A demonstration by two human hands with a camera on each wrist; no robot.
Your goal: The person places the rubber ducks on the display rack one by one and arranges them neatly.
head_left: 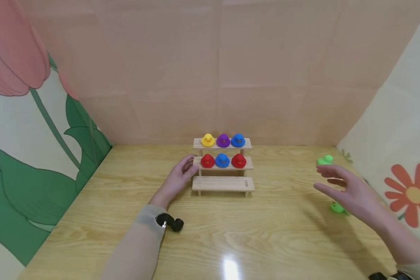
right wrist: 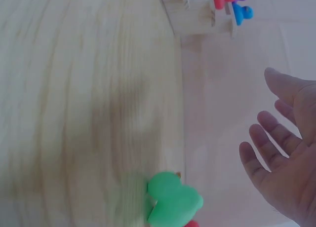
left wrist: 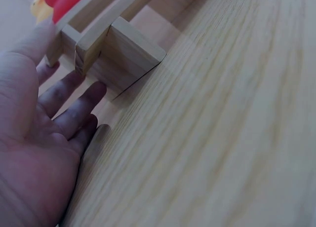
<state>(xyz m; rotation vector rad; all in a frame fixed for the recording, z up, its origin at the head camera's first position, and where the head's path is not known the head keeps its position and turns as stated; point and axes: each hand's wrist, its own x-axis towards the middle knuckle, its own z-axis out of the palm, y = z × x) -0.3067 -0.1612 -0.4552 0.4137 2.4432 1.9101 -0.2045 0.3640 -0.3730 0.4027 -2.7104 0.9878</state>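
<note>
A three-tier wooden stand [head_left: 224, 184] carries small rubber ducks. On its top tier sit a yellow duck [head_left: 208, 140], a purple duck [head_left: 223, 140] and a blue duck [head_left: 238, 140]. The middle tier bears a red duck [head_left: 207, 161], a blue duck [head_left: 222, 160] and another red duck [head_left: 238, 160]; its lowest tier is bare. My left hand [head_left: 178, 177] holds the stand by the left end of the middle tier, thumb and fingertips at the wood [left wrist: 94, 42]. Raised above the table at right, my right hand [head_left: 353, 192] has its fingers loosely extended, holding nothing.
One green duck [head_left: 324, 160] stands beyond the right hand, and another green duck [head_left: 337, 207] is partly hidden under it. A small red part [right wrist: 192, 223] shows beside a green duck in the right wrist view. Walls [head_left: 217, 77] border the wooden table [head_left: 266, 225].
</note>
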